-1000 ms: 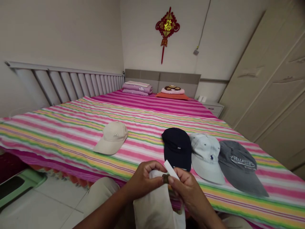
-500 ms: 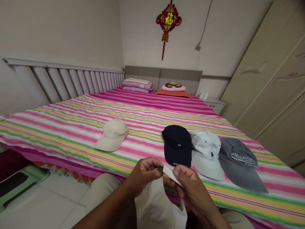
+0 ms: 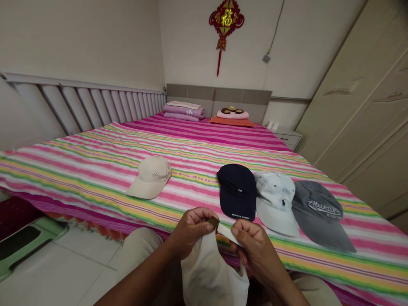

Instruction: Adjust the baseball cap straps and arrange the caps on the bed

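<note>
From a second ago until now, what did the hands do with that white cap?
The right hand drew the white strap down flatter through the buckle, which the left hand keeps pinched. The white cap stays held; the four caps on the bed did not move.

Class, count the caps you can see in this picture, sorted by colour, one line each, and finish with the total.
Beige cap on the bed: 1
Navy cap: 1
Pale blue cap: 1
Grey cap: 1
White cap held by the left hand and right hand: 1
Total: 5
</note>
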